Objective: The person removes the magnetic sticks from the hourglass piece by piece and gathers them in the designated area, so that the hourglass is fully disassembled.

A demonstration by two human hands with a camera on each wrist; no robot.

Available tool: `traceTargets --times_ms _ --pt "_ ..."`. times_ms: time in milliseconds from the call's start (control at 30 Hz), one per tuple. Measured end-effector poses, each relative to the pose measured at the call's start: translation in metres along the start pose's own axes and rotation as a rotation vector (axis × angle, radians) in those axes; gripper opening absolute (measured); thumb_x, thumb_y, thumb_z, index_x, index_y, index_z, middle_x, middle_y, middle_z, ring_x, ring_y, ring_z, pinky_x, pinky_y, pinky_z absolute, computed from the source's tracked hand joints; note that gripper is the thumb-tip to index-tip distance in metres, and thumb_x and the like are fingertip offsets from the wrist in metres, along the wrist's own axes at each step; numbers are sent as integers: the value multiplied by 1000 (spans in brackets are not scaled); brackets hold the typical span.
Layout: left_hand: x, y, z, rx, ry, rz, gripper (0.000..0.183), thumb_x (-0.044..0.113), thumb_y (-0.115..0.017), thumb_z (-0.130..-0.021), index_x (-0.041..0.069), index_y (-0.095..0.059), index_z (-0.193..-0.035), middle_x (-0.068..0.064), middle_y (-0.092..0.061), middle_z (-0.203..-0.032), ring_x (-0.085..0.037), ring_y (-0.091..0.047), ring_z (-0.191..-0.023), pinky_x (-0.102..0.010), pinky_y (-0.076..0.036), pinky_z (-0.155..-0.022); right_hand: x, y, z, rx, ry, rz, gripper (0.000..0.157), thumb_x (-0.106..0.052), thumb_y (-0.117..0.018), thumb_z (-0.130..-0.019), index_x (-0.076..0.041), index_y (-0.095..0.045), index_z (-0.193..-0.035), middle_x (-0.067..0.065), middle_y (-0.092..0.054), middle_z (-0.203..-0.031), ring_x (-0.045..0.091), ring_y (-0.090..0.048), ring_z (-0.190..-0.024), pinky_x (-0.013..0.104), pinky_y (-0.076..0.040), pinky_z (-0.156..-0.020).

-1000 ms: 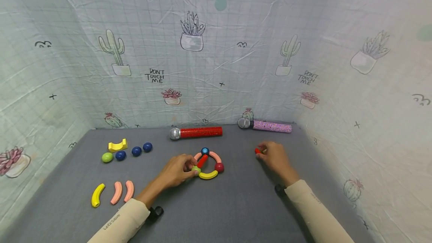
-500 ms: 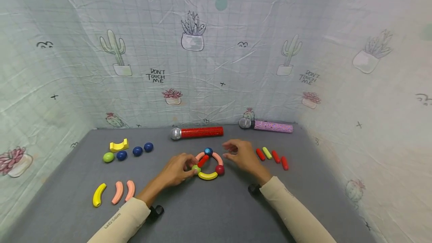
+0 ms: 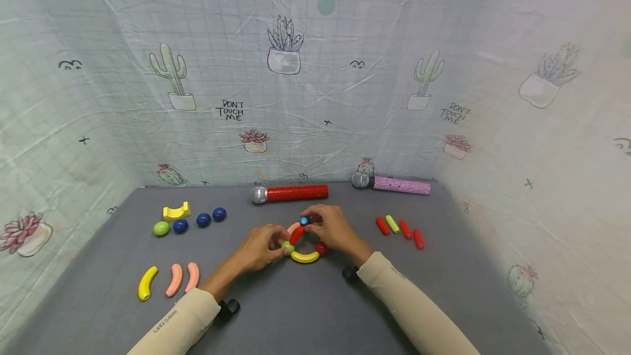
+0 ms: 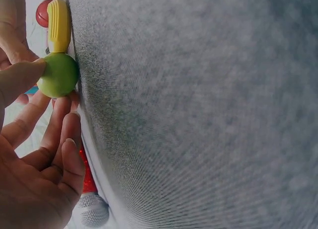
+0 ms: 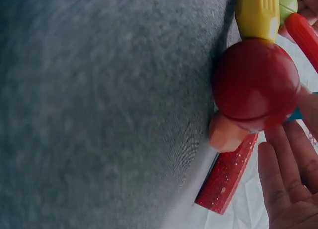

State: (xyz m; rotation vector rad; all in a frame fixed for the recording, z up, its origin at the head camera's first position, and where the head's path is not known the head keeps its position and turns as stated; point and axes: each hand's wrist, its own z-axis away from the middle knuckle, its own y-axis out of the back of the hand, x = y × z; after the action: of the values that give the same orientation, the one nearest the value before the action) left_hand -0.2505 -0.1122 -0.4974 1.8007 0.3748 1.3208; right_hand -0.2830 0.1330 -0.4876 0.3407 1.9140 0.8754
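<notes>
left hand in the same pinch on green ball, right hand now in a pinch on blue ball

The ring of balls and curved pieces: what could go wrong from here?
First, the right hand pinches the blue ball, so a sideways tug could shift the pink curved piece beside it. Second, the red stick slants from the green ball, which the left hand pinches; if that ball turns, the stick might tip or come loose. Third, the right hand is close to the dark red ball and could nudge it.
</notes>
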Motion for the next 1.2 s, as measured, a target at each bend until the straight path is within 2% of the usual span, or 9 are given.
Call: traceTargets --times_ms 100,367,500,633,767,967,1200 --pt "0 0 0 1 -3 2 21 24 -84 -93 17 -76 -111 2 -69 -98 -14 -60 -81 -24 -48 -70 -1 -1 -1 16 -6 8 24 -10 -82 -94 -8 -78 -118 5 -79 -113 26 -77 -101 44 -63 -90" --pt "0 -1 -2 5 -1 13 20 24 -84 -93 16 -75 -110 0 -69 -97 -14 -60 -80 -24 -49 -70 0 -1 -3 56 -60 28 13 -18 -82 -95 -15 -79 -107 -3 -80 -99 9 -73 -89 29 -60 -82" --pt "0 -1 -2 8 -13 15 21 24 -84 -93 15 -75 -110 0 -69 -96 -15 -61 -81 -24 -49 -71 3 0 -1 59 -105 -22 14 -18 -82 -94 -15 -79 -107 -2 -80 -99 9 -74 -88 29 -61 -81" --pt "1 -1 -2 6 -2 8 22 25 -84 -93 15 -75 -110 1 -69 -97 -15 -61 -81 -24 -48 -71 10 4 3 103 -131 -57 17 -17 -84 -93 -14 -80 -109 0 -80 -102 10 -74 -87 30 -62 -80" --pt "1 -3 -3 3 12 3 22 26 -84 -93 17 -75 -111 2 -69 -97 -13 -60 -81 -24 -48 -72 19 15 9 150 -157 -35 21 -17 -85 -92 -12 -80 -111 1 -78 -104 11 -74 -89 30 -62 -80" --pt "0 -3 -2 -1 20 9 21 25 -84 -93 17 -75 -110 3 -67 -96 -12 -58 -81 -24 -48 -72 35 38 23 198 -226 5 24 -17 -87 -89 -13 -81 -112 1 -79 -101 14 -75 -89 35 -62 -81" --pt "-2 -3 -2 -5 26 6 22 25 -85 -93 18 -75 -111 4 -67 -96 -11 -57 -81 -24 -49 -72 62 64 42 240 -289 86 26 -19 -90 -87 -11 -81 -110 4 -80 -97 16 -74 -85 36 -62 -77"
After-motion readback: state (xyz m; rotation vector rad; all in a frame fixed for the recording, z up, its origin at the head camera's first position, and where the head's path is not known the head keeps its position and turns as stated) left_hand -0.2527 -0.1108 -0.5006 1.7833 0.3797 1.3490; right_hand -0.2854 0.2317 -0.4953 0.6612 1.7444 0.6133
